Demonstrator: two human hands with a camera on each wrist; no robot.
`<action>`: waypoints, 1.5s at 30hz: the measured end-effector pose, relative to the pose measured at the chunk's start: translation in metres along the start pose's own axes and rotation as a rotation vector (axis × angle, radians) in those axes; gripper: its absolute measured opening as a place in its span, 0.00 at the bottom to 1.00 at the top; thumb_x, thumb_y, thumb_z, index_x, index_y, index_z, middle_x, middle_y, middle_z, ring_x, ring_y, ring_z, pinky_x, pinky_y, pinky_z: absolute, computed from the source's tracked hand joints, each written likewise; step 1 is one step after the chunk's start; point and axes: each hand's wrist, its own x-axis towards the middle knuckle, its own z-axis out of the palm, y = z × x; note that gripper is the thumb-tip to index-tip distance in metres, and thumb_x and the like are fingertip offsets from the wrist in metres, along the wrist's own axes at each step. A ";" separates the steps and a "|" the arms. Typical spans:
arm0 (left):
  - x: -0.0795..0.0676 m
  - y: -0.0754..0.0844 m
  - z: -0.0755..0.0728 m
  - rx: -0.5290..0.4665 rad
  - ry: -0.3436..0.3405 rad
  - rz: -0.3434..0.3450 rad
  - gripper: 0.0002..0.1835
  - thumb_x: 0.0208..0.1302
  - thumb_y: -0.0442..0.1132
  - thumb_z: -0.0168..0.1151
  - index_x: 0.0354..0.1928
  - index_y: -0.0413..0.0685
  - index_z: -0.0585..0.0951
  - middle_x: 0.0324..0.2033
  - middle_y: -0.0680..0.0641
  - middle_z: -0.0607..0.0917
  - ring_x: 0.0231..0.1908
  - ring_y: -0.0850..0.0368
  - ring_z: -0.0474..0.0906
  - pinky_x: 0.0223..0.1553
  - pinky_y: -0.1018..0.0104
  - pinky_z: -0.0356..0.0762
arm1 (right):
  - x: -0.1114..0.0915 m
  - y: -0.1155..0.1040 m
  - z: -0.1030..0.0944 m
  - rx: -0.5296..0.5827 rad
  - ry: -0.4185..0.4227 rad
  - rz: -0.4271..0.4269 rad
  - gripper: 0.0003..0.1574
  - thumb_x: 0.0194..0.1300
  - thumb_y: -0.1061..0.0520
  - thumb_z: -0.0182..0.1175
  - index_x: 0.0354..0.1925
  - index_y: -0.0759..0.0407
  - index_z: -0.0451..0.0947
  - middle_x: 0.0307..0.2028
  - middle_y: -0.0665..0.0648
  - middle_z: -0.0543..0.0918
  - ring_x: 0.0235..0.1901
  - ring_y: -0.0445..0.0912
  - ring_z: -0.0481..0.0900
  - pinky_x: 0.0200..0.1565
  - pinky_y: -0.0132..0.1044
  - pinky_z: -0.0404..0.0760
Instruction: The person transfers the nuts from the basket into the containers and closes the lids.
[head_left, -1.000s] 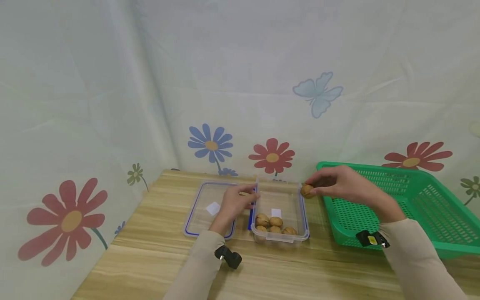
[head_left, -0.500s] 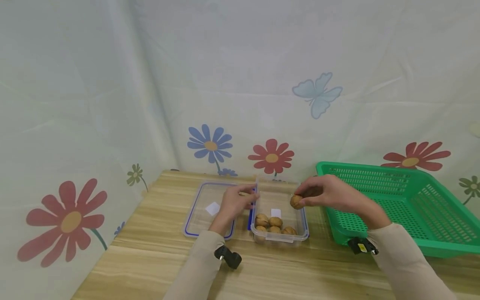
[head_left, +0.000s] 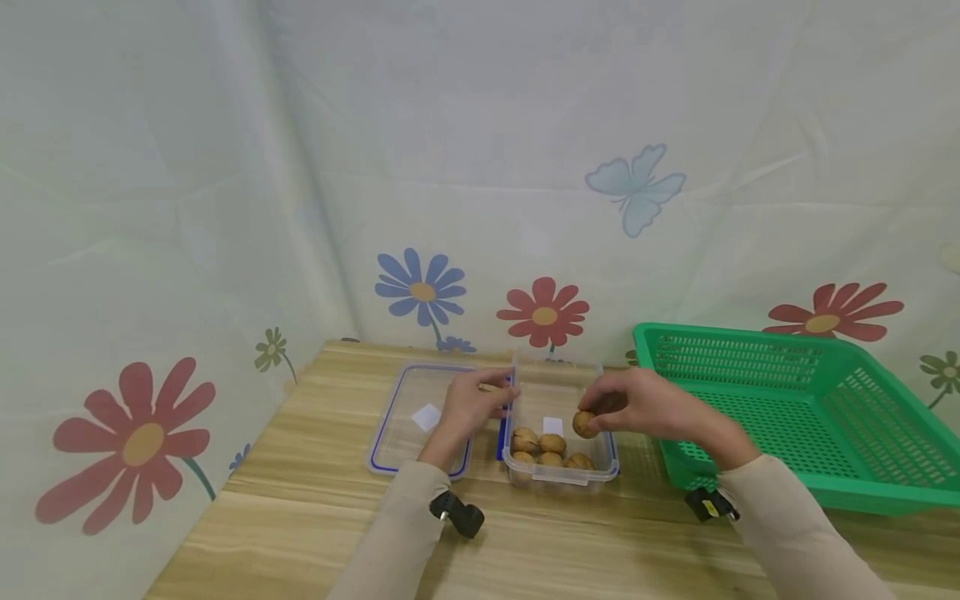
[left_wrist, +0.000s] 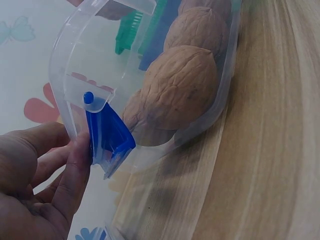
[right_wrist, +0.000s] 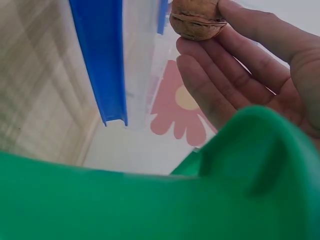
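Observation:
A clear plastic food container (head_left: 609, 442) with blue side latches stands on the table, several walnuts (head_left: 551, 444) gathered at its near end. My left hand (head_left: 472, 406) holds its left wall; in the left wrist view the fingertips grip beside the blue latch (left_wrist: 107, 132). Over the right part of the container, my right hand (head_left: 645, 406) pinches one walnut (head_left: 582, 423) between thumb and fingers. The right wrist view shows that same walnut (right_wrist: 197, 20) at the fingertips, with the other fingers extended below it.
Left of the container lies its clear lid (head_left: 405, 417) with a blue seal and a white label. A green perforated basket (head_left: 757, 487) stands to the right, its rim close to my right wrist. A floral curtain (head_left: 480, 167) hangs behind the wooden table (head_left: 300, 492).
My right hand has carried the walnut left and downward, from the container's right rim to over its inside. The left hand and the container stay in place.

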 end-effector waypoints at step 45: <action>0.000 -0.001 0.000 -0.001 0.009 -0.015 0.21 0.70 0.35 0.73 0.64 0.43 0.85 0.46 0.44 0.87 0.33 0.52 0.89 0.38 0.63 0.92 | 0.019 0.013 0.016 -0.103 -0.149 -0.050 0.12 0.66 0.59 0.76 0.47 0.61 0.89 0.41 0.47 0.88 0.40 0.37 0.86 0.43 0.32 0.88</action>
